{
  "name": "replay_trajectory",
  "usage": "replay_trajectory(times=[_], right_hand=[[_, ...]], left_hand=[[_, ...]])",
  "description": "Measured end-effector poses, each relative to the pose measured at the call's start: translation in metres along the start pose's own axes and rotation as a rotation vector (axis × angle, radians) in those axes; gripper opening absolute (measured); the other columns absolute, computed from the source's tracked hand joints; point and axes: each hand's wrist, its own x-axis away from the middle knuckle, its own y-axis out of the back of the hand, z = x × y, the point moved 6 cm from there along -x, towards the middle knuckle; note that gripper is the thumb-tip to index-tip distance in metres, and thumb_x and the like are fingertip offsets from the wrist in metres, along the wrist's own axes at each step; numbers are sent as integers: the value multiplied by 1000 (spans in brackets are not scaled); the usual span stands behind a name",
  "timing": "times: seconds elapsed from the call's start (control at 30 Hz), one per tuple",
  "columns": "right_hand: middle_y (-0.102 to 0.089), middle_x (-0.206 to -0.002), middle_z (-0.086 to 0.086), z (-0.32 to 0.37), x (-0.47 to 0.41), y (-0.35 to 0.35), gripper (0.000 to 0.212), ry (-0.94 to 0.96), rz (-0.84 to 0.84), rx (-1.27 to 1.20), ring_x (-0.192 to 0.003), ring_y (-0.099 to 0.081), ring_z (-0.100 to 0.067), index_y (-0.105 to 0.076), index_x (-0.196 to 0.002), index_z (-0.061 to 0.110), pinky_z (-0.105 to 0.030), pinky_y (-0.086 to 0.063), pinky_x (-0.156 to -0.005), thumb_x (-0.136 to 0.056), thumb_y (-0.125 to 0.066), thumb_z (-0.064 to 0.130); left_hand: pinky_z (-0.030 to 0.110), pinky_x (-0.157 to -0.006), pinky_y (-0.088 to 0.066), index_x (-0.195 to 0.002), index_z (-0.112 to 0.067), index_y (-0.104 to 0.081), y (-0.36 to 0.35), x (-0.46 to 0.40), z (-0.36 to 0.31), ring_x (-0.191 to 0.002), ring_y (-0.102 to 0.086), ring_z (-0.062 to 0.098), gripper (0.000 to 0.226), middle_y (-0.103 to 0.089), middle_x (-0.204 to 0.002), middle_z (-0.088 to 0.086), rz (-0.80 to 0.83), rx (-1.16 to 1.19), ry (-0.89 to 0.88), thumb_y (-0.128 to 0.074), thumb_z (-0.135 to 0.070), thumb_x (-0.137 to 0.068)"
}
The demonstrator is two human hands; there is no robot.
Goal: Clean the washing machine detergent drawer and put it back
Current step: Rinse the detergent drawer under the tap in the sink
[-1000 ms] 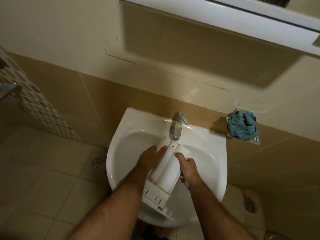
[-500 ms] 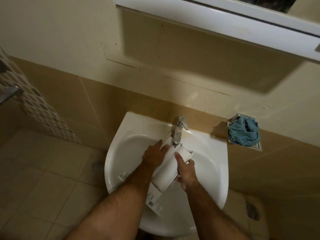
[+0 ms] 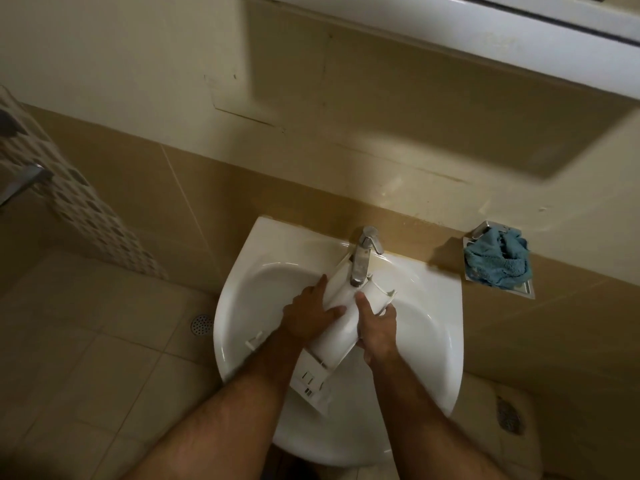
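The white detergent drawer (image 3: 337, 336) lies tilted inside the white sink (image 3: 433, 327), underside up, its far end tucked under the spout of the chrome tap (image 3: 363, 258). My left hand (image 3: 306, 315) grips its left side, thumb across the top. On the drawer's right edge sits my right hand (image 3: 375, 327), its thumb pressed on the smooth surface. The drawer's front panel points toward me near the sink's near rim. A small white plastic piece (image 3: 254, 341) rests on the sink's left rim.
A crumpled blue cloth (image 3: 497, 261) sits in a metal holder on the tiled wall to the right of the sink. A white cabinet (image 3: 450, 32) juts out overhead. Floor drains (image 3: 201, 323) lie left and right of the sink.
Both hands have pushed the drawer farther into the sink, so its far end now sits under the tap spout. My left thumb has moved across the drawer's top.
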Motion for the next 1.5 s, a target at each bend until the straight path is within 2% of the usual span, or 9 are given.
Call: replay_trajectory(times=[0.17,0.43,0.67,0.83,1.03,1.13,1.27,1.43,1.5], right_hand=[[-65,-115,-7,0,1,3,63,-34,9,20,-100,-66,-28,-46,-121,19,-54,-55,-88,-75,-79,47],[-63,-111,-10,-14,20,2,74,-236,58,45,-90,-68,-29,-43,-123,20,-37,-57,-53,-68,-80,52],[-60,-108,-8,-28,33,11,84,-259,-113,-68,-90,-65,-30,-40,-123,20,-53,-60,-67,-57,-79,55],[-59,-111,-9,-30,34,21,86,-223,-179,-159,-93,-66,-31,-38,-127,18,-54,-60,-66,-60,-80,50],[-56,-115,-10,-21,26,5,86,-196,-218,-185,-98,-63,-32,-36,-128,13,-57,-57,-82,-64,-82,47],[-53,-118,-11,-21,23,-2,89,-181,-264,-249,-103,-60,-33,-36,-126,13,-54,-55,-87,-61,-82,49],[-55,-110,-6,-15,15,1,85,-138,-272,-310,-99,-62,-29,-35,-115,19,-53,-56,-85,-53,-81,54],[-57,-107,-3,-7,3,20,80,-86,-286,-348,-97,-63,-24,-37,-120,17,-55,-58,-81,-61,-82,47],[-57,-105,-1,-7,2,27,76,-88,-294,-358,-97,-63,-23,-37,-122,17,-55,-58,-80,-67,-82,44]], left_hand=[[51,-113,-35,-157,-27,-5,6,5,10,-139,-38,34,101,-32,-157,10,162,122,-27,-67,-58,-83],[42,-113,-34,-157,-33,-9,15,19,26,-137,-41,27,90,-35,-156,4,255,188,-37,-62,-55,-88],[37,-118,-25,-152,-26,-34,32,19,11,-142,-36,23,54,-38,-156,3,177,142,-109,-50,-34,-101],[32,-112,-31,-149,-22,-43,28,8,-11,-136,-45,24,51,-48,-150,5,121,-36,-167,-52,-31,-99],[33,-112,-29,-147,-17,-42,29,1,-10,-135,-43,24,48,-48,-148,6,-98,-214,-142,-44,-34,-103],[36,-109,-34,-145,-17,-44,31,-1,-14,-131,-46,27,49,-50,-144,9,-186,-282,-166,-47,-35,-100],[38,-109,-32,-150,-16,-35,27,-3,-25,-131,-43,30,61,-45,-147,10,-123,-339,-193,-54,-37,-95],[63,-115,-3,-139,-28,-44,34,-3,-29,-125,-50,29,59,-55,-135,2,-120,-623,-152,-53,-56,-88],[62,-115,-7,-133,-29,-48,35,-3,-24,-126,-49,28,57,-55,-134,1,-80,-613,-133,-57,-57,-84]])
